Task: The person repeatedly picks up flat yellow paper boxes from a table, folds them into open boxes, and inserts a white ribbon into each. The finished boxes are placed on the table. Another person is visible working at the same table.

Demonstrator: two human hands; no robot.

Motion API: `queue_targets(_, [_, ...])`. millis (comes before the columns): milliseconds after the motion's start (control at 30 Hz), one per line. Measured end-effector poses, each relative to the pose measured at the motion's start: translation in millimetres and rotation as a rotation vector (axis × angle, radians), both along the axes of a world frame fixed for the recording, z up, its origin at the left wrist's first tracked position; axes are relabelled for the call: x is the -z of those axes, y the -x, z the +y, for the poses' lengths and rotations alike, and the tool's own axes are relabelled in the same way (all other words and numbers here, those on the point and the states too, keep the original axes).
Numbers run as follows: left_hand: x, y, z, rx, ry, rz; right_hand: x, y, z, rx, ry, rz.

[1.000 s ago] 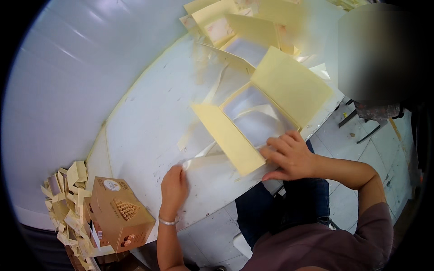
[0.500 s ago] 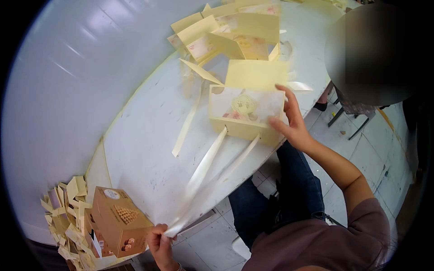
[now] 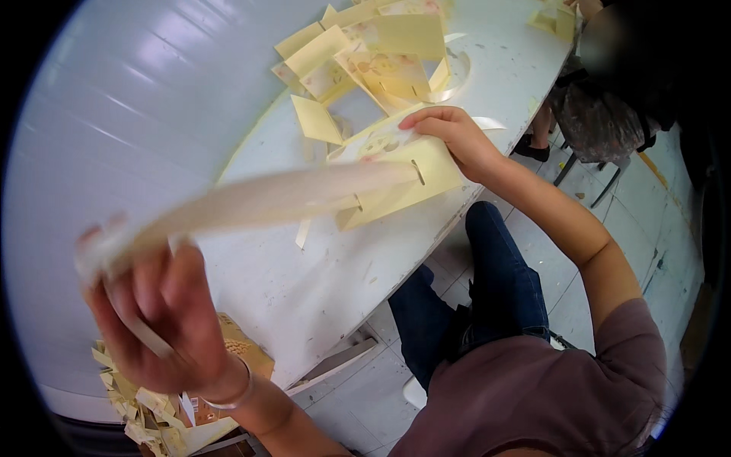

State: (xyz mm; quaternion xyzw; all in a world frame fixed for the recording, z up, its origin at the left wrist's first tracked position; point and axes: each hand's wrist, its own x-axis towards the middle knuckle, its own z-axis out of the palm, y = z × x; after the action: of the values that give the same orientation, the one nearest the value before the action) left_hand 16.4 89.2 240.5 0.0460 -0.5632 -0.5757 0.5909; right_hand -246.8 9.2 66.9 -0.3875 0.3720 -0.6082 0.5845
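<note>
A pale yellow gift box (image 3: 434, 179) with a flower-printed face is tilted on the table, slots in its side turned toward me. My right hand (image 3: 453, 135) grips it by the upper right edge, thumb and fingers closed on it. From the slots a cream ribbon (image 3: 289, 194) stretches left, drawn taut and smeared by motion. Its far end is in my left hand (image 3: 164, 316), raised close to the camera with the fingers curled round it. Part of the ribbon crosses those fingers. The fingertips are blurred.
Several open yellow boxes (image 3: 373, 53) are heaped at the table's far side. A brown carton (image 3: 244, 343) stands at the lower left, partly behind my left arm, beside a pile of yellow pieces (image 3: 145, 415). Another person (image 3: 609, 99) sits at the upper right.
My left hand has risen and swung up-left, carrying the ribbon's end. My right hand has shifted up and left on the box, which has tipped and turned.
</note>
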Motion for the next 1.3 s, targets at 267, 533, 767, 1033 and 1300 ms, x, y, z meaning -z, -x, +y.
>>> queue_targets(267, [7.1,71.1,-38.5,0.163,-0.118,-0.398,12.0,-0.9,-4.5,0.378,0.397,1.089])
queue_targets(533, [-4.9,83.9,-80.9,0.16,-0.227,-0.284,-45.0,-38.5,33.9,-0.266,0.434,0.153])
queue_targets(767, [-43.5,60.2,-131.7,0.122,-0.117,-0.529,-135.4,-47.2,-15.2,-0.351,0.419,0.489])
queue_targets(1033, [35.3,48.4,-133.5,-0.179,-0.088,-0.464,-151.7,-34.1,-38.4,-0.307,0.333,0.559])
queue_targets(1300, [105.1,66.1,-102.8,-0.015,-0.151,-0.715,-153.8,-30.9,-38.4,-0.282,0.306,0.511])
